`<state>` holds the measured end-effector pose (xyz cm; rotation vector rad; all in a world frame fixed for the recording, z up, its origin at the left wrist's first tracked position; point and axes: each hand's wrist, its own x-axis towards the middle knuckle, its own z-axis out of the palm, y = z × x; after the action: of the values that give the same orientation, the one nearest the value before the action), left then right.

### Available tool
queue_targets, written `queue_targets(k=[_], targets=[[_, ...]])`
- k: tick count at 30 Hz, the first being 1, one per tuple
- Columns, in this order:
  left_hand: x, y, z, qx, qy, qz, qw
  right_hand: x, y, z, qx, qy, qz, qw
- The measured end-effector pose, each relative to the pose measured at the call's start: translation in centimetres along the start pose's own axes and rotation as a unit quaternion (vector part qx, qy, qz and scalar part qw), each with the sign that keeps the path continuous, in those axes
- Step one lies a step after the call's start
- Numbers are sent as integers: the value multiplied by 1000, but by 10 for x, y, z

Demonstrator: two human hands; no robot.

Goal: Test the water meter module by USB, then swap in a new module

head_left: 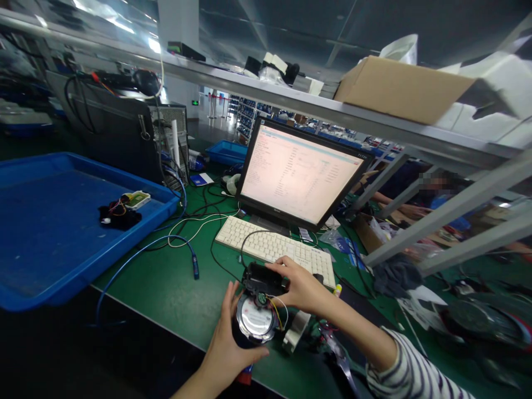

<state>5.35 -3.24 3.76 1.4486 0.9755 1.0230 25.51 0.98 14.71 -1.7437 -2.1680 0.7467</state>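
Observation:
My left hand (226, 346) is wrapped round a round device with a silver, label-like face (256, 318), low in the middle of the view. Just above it, my right hand (298, 285) grips a black plastic housing (266, 279) between thumb and fingers. The housing meets the upper rim of the device; whether they are fastened together I cannot tell. Yellow and white wires (282, 310) loop out beside the two parts, under my right hand. A pale plastic piece (296, 331) lies to the right of the device.
A white keyboard (274, 246) and a lit monitor (301, 174) stand behind my hands. At left is a blue tray (62, 221) holding a small wired assembly (123, 210). A blue cable (195, 266) lies on the green bench. Overhead runs a shelf with a cardboard box (403, 88). Another person sits beyond the frame at right.

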Motion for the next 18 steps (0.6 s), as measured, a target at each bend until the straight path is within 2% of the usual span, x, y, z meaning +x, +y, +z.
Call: queue_targets(k=[3, 5, 8, 10, 11, 12, 15, 16, 18], targets=[[-1, -3, -10, -2, -24, 27, 999, -3, -2, -3, -5, -34, 19, 999], [4, 0, -21, 19, -25, 52, 998, -13, -1, -9, 9, -29, 31, 999], [24, 13, -36, 79, -15, 67, 995, -43, 4, -20, 26, 78, 65, 995], [42, 25, -42, 120, -35, 70, 990, -72, 9, -20, -5, 152, 123, 981], [52, 31, -42, 136, -58, 72, 986, -87, 12, -16, -35, 161, 169, 972], [61, 36, -42, 152, -82, 73, 982, -103, 15, -11, -70, 148, 225, 961], [80, 47, -34, 203, -149, 75, 965, -142, 27, 20, -163, 55, 386, 906], [84, 49, -31, 216, -161, 76, 960, -152, 32, 32, -179, 33, 417, 890], [88, 50, -26, 223, -172, 80, 956, -168, 42, 56, -185, 22, 443, 877]])
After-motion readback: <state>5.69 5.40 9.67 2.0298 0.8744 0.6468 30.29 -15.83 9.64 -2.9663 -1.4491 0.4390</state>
